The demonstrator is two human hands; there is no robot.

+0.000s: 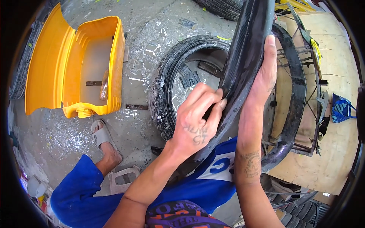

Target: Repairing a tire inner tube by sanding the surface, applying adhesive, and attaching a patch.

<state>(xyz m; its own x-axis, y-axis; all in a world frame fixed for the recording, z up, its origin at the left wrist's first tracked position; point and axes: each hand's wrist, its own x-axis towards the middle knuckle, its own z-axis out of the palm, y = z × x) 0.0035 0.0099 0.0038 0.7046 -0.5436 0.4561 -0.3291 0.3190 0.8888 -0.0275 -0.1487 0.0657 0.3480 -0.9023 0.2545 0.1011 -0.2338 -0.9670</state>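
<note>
A long, curved black rubber tyre piece [247, 49] rises slantwise in front of me, its top running out of the upper edge of view. My left hand [199, 117] is closed, thumb and fingertips pinching at the near inner edge of the rubber. Whether something small is also between those fingertips is hidden. My right hand [267, 72] grips the piece from its right side, thumb up along the outer wall and the other fingers mostly hidden. Behind the piece, a whitish-streaked black tyre [161, 87] lies on the floor.
An orange plastic container [118, 57], cut open, holds cloudy water and a wooden-handled tool [104, 85]. Dark bars [137, 107] lie on the wet floor. At right are a black band [298, 95], a metal frame [317, 125], plywood [334, 159] and a blue pouch [341, 108].
</note>
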